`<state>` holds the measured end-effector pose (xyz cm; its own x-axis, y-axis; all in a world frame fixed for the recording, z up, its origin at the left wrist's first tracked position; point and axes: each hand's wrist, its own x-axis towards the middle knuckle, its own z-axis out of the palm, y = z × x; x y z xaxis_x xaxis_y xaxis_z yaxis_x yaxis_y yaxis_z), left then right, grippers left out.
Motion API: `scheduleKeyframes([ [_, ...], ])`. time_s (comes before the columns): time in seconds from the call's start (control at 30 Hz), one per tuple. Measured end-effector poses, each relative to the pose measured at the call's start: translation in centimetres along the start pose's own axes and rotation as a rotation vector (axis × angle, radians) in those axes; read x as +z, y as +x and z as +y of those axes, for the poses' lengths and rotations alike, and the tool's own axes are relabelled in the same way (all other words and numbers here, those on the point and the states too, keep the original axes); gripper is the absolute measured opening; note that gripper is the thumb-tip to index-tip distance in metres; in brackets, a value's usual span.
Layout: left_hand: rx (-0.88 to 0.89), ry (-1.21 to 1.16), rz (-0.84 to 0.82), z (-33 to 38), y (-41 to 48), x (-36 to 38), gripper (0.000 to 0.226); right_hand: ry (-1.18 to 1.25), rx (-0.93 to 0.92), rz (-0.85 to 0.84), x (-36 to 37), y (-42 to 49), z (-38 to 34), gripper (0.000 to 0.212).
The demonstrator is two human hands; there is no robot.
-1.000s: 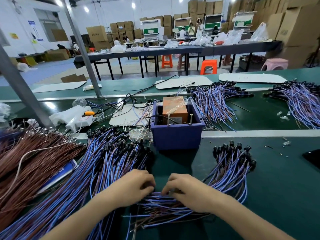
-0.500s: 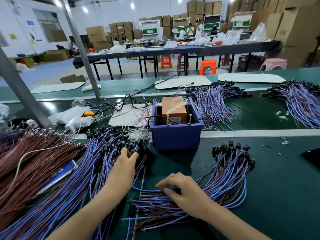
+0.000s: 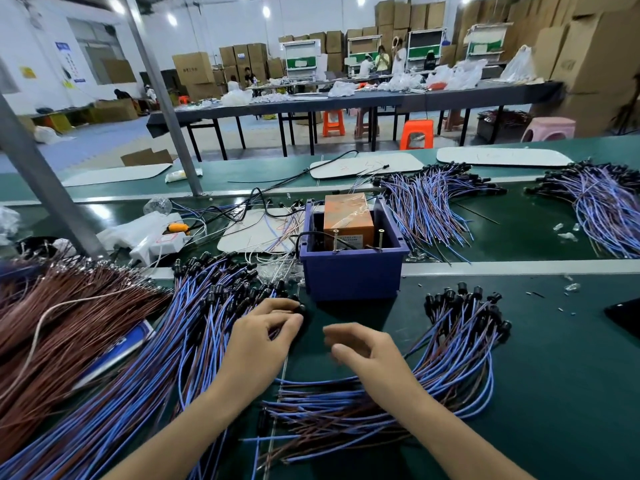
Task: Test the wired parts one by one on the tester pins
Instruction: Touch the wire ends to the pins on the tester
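A warehouse hall stacked with cardboard boxes (image 3: 595, 46) and crossed by a long dark table (image 3: 346, 102) lies behind a green tabletop (image 3: 571, 375). Near the middle of the tabletop's near edge, the left grip (image 3: 266, 337) is curled, with finger and thumb pinching the black head of one wired part (image 3: 300, 310) at the right fringe of the left pile (image 3: 173, 341). That pile is made of blue and brown leads that fan toward the near left corner. Just beside it, the right grip (image 3: 367, 351) hovers with its fingers loosely bent and apart. It holds nothing and its outline is smeared by blur. Under the right wrist and spreading toward the right edge lies a second bundle (image 3: 460, 341) of the same parts. Its black heads point away from the person and its bare wire ends lie across the near edge. Straight beyond both grips, toward the middle of the tabletop, stands the blue tester box (image 3: 351, 271). Two upright pins (image 3: 336, 240) rise at its front rim and an orange block (image 3: 348, 216) sits behind them. A heap of brown wires (image 3: 52, 323) covers the left edge, and a white power strip (image 3: 156, 244) lies beyond it. Two more heaps of leads (image 3: 426, 202) lie toward the far right corner.
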<state>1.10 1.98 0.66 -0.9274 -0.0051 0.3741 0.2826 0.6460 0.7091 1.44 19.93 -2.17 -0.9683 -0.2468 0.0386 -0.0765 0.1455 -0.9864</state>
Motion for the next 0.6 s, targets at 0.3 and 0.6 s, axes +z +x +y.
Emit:
scheduleKeyframes([
  [0.3, 0.073, -0.289, -0.119, 1.6, -1.7, 0.4, 0.022, 0.754, 0.187, -0.06, 3.7, 1.3, -2.1, 0.014],
  [0.6, -0.079, -0.173, -0.25, -1.6, -1.1, -0.9, 0.028, 0.845, 0.174, 0.305, -0.4, 3.8, -3.4, 0.013],
])
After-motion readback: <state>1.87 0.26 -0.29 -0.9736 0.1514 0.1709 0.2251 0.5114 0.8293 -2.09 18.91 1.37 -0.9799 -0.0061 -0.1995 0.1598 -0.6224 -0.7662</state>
